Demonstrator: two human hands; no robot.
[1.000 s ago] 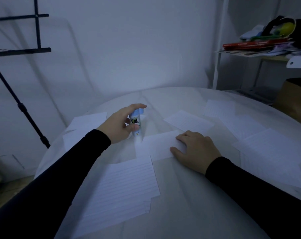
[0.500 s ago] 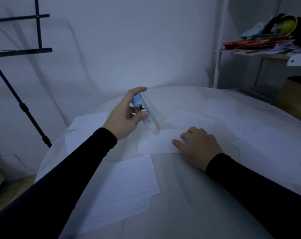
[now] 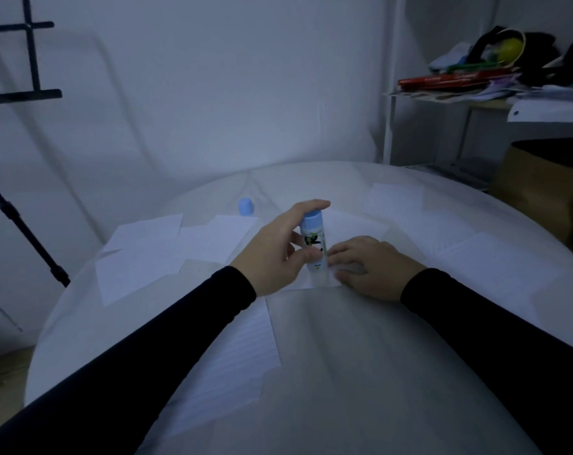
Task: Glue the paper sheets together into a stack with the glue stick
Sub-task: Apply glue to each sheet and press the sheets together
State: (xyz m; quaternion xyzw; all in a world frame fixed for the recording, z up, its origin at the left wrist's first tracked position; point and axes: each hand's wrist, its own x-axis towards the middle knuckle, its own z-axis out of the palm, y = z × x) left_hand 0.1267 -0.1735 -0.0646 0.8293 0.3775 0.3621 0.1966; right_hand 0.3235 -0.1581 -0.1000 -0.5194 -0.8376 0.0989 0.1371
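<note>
- Our left hand has its fingers and thumb curled round the glue stick, holding it nearly upright with the blue end on top and the lower end down on the small sheet in the middle of the table.
- Our right hand lies on that same sheet just beside the stick, fingers fairly flat and holding nothing, pinning the paper down.
- The blue cap stands apart near the far edge, so we judge the stick is uncapped and spreading glue.
- Other sheets lie scattered: one group on the left, one lined sheet near us under the left sleeve, several on the right.
- Risk one: the sheet is thin and light, so if the right hand eases off, a stroke may drag or crumple it.
- Risk two: the stick works close to the right fingertips; glue could smear onto them and lift the paper afterwards.
- Risk three: strokes running past the edge would put glue on the table cover, sticking the sheet there.
- Risk four: the light is dim and glue is pale, so we may miss bare patches and the next sheet may bond poorly.
</note>
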